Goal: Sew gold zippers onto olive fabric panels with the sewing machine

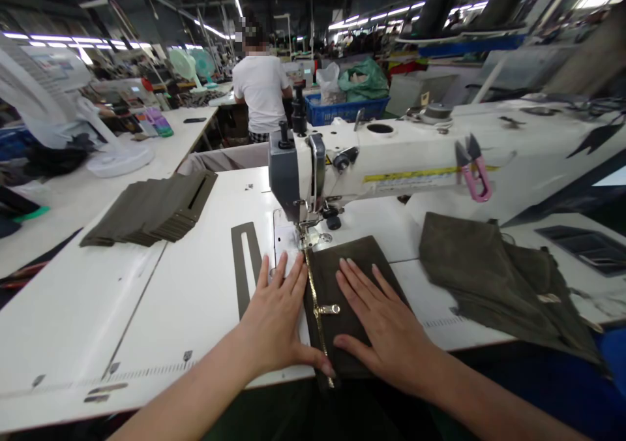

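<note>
A dark olive fabric panel [337, 343] lies under the sewing machine's needle area [304, 232]. Along its left edge runs a gold metal zipper [313, 291] with its pull pointing right. My left hand [276, 317] rests at the zipper's left side, fingers spread, thumb touching the zipper's lower end. My right hand [384, 323] lies flat on the panel, fingers stretched toward the machine. Just left of my left hand is an olive strip with a long slot [239, 252], partly covered by that hand.
A stack of olive slotted pieces [147, 209] sits on the table at left. More olive fabric [489, 278] lies at right. Pink-handled snips [474, 173] hang on the machine arm [415, 147]. Beyond stand a white fan [117, 154], a blue crate [342, 108] and a person in a white shirt [261, 89].
</note>
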Motion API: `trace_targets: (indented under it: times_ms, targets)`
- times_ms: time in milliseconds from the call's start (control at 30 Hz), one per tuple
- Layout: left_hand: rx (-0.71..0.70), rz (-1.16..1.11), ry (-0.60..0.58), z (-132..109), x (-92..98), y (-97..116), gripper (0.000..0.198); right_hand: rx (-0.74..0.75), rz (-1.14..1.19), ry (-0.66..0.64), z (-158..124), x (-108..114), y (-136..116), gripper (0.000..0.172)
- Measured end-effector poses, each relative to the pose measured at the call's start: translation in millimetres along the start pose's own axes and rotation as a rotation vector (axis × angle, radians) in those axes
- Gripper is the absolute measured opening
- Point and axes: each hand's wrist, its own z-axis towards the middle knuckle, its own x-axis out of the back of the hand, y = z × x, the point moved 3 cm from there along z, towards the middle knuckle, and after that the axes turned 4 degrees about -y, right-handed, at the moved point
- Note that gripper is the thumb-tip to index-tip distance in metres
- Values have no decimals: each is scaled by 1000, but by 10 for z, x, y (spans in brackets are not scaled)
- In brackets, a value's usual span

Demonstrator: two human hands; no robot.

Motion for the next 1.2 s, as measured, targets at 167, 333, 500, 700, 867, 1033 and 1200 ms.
trace_targets:
  times_ms: [167, 333, 500, 700, 867, 1033, 1200]
  targets:
    - [-19, -42, 59, -30, -80, 13, 127, -47, -30, 53, -96, 6, 10, 83]
    - [-66, -114, 69, -88, -22, -42, 125, 94, 18, 90, 140, 3, -145, 64]
    - [89, -64, 191, -516, 139, -396, 123, 136, 56, 32, 253, -206, -81, 73]
    - [-90, 55, 88, -1049, -240, -195, 98, 63, 90, -28, 310, -96, -23, 54]
    - [-76, 83, 265, -1072, -274, -91, 66, 86, 78, -38, 350, -53, -50, 63]
    - [-107, 36, 325, -803, -78, -291, 50, 73, 78, -93, 360, -42, -48, 78]
    - [-39, -87, 467, -515, 0, -479, 32, 95, 85, -102, 376, -19, -35, 78]
